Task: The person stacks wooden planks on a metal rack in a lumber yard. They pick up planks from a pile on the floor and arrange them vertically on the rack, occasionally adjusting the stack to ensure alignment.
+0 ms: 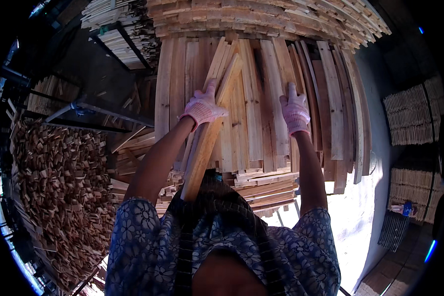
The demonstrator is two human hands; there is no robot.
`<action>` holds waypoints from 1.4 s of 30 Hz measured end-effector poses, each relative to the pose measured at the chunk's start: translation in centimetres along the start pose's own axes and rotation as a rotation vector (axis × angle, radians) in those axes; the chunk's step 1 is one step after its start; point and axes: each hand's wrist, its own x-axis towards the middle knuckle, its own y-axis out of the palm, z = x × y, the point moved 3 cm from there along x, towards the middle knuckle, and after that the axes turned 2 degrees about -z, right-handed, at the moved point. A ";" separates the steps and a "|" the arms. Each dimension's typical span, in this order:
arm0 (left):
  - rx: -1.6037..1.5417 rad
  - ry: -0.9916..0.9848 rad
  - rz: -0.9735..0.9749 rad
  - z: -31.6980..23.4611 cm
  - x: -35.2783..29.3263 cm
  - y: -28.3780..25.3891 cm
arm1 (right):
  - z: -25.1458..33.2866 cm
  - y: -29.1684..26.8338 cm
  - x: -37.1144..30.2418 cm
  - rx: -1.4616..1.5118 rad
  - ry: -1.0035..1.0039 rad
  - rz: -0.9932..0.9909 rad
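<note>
Sorting looked underway: a slanting plank [208, 140] overhung the board row's [191, 64] near edge. Left hand [203, 107], fingers wide, touched it; right hand [295, 111], loosely spread, lay right of row's centre. Next move probably needed firmer grip.

Harsh glare [352, 212] lower right (dim, distorted edges)

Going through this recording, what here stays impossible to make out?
All in the head view:
- Left hand: palm hidden by its own gloved back, so its hold on the slanted plank is unclear.
- Right hand: palm likewise hidden.
- Upper board stack: far side cut off by the top edge.
- Wood-piece heap: pieces too small to count.
</note>
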 end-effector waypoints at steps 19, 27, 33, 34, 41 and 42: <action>-0.323 -0.097 -0.105 2.9 -0.2 0.8 | 13.4 8.7 -11.6 0.930 0.123 0.357; 0.041 -0.026 -0.094 -0.4 -1.5 1.4 | 6.3 3.8 -9.9 0.175 0.145 0.173; -0.598 0.129 -0.073 5.8 0.5 -0.7 | 6.6 5.5 -10.8 -0.151 0.194 0.014; -0.622 0.132 -0.080 6.4 -0.5 -0.9 | 6.2 5.2 -10.8 -0.131 0.211 0.022; -1.248 0.349 -0.239 19.0 -7.6 -1.0 | 4.6 4.6 -8.9 0.132 -0.162 0.117; -1.330 0.372 -0.253 19.9 -9.0 -1.9 | 5.0 4.0 -8.6 0.133 -0.215 0.131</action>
